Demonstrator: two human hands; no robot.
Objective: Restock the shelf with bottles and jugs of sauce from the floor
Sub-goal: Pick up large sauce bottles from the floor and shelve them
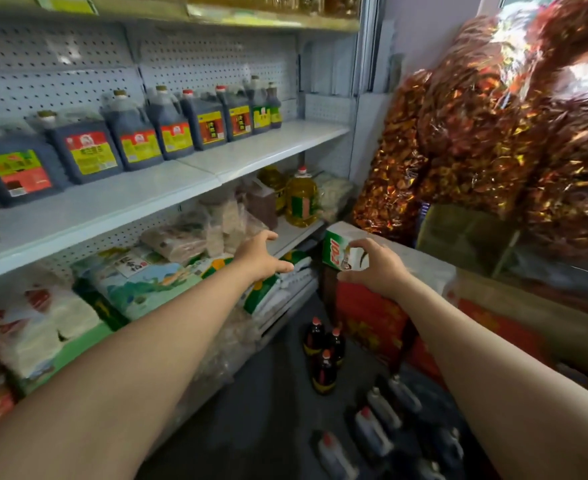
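You can read little here. The green and white carton (341, 251) by your right hand carries large red characters, seemingly "101" turned sideways. The labels on the sauce jugs (88, 152) and the rice bags (136, 282) are too blurred to read.

bagged dried chillies (493, 140) piled right; rice sacks (140, 282) below.

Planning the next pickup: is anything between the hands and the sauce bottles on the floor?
Nothing visible blocks them. Both hands hang empty in open air above the floor bottles.
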